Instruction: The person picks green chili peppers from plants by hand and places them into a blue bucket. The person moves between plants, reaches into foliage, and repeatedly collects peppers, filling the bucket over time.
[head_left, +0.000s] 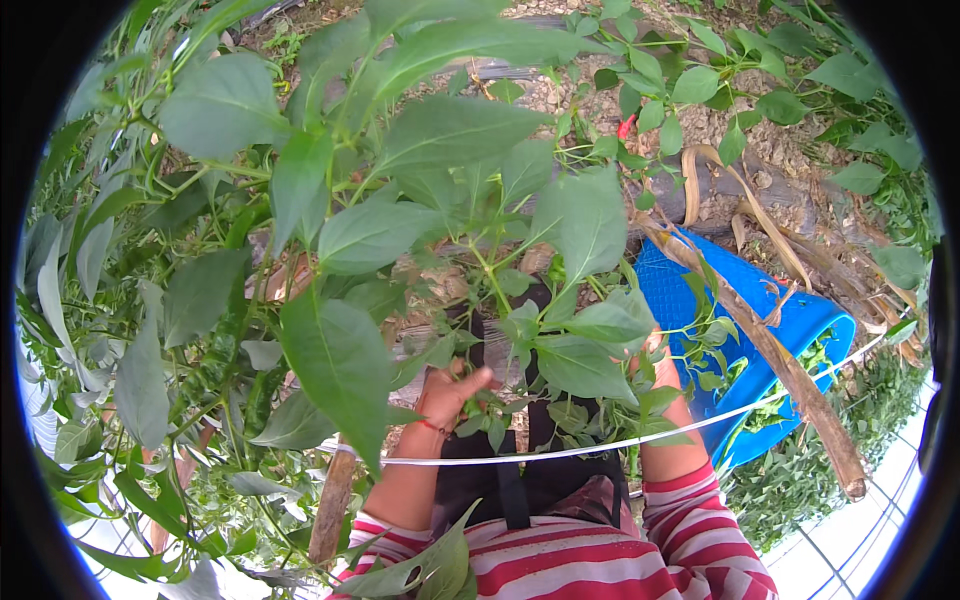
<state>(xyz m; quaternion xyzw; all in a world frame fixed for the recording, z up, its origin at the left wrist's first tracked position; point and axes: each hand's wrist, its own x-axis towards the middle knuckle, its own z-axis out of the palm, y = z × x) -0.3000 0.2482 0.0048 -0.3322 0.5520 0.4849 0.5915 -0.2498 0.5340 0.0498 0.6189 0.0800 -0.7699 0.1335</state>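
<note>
My left hand (454, 388) reaches in among the leaves of a pepper plant (581, 330) in front of my body. Its thumb points right; leaves cover part of its fingers, and whatever they touch is hidden. Higher to the right, my right hand (660, 360) is mostly behind foliage of the same plant, so its fingers do not show. Close by that hand, a blue plastic basket (667, 277) lies tipped, its mouth facing down and right, with green produce or leaves (765, 412) inside. Long wrinkled green peppers (217, 356) hang among leaves on the left.
A white string (555, 456) runs across both forearms' area. One wooden stake (757, 345) slants over the basket; another stake (332, 502) stands at lower left. A red pepper (625, 127) shows near bare soil (772, 157). Large leaves (337, 367) block much of the view.
</note>
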